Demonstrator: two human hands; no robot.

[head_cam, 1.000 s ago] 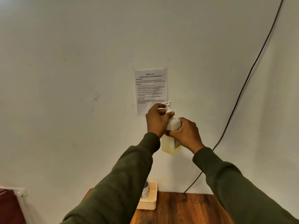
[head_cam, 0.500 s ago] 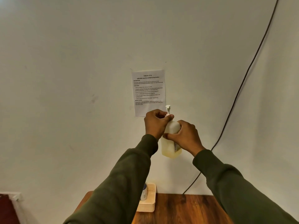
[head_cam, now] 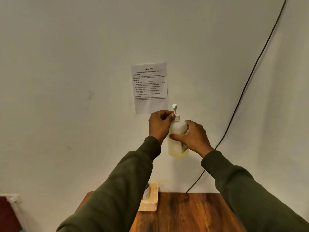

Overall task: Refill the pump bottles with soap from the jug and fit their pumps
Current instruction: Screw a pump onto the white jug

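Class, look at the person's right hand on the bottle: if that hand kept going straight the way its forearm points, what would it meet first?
Probably the pump bottle the right hand already grips; the left hand is just beyond, at the pump collar. Behind them is the wall, though depth is unclear.

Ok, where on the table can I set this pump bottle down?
The wooden table shows bare top between the cream basket at its back left and your right sleeve. The back left is crowded: the basket already holds a bottle.
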